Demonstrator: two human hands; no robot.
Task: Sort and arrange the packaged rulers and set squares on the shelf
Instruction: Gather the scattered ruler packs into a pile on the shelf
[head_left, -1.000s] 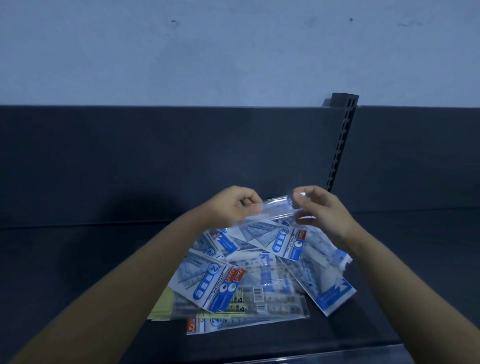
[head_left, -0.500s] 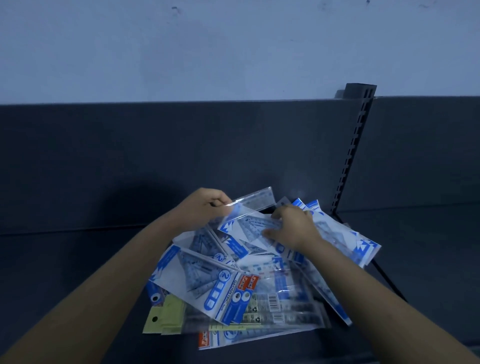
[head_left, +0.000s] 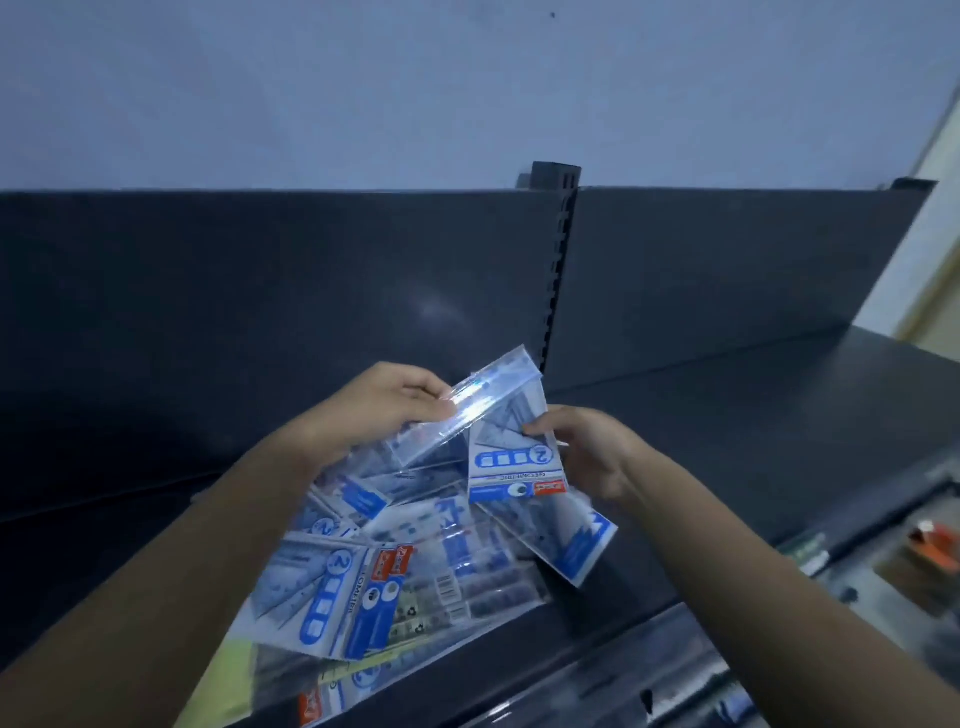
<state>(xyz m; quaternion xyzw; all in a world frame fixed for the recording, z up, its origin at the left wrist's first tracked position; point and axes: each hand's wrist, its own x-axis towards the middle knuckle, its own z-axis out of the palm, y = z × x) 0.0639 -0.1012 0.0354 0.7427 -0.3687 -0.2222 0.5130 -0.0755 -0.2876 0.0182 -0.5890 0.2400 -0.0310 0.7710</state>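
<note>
"Ruler pack (head_left: 470, 408), where is it?"

"Up over the shelf (head_left: 753, 441), slanting up to the right. The left grip (head_left: 387, 410) pinches its left end, thumb and fingers clamped on the clear sleeve."

"And the right grip (head_left: 587, 447)?"

"Clamped on the right edge of a set-square pack (head_left: 514, 460), held upright just right of the left grip. The ruler pack's right end crosses its top."

"The rest?"

"A pile (head_left: 395, 566) of blue-and-white packs lies fanned on the shelf, below both grips, toward the near edge, left of the slotted upright (head_left: 558, 270)."
</note>
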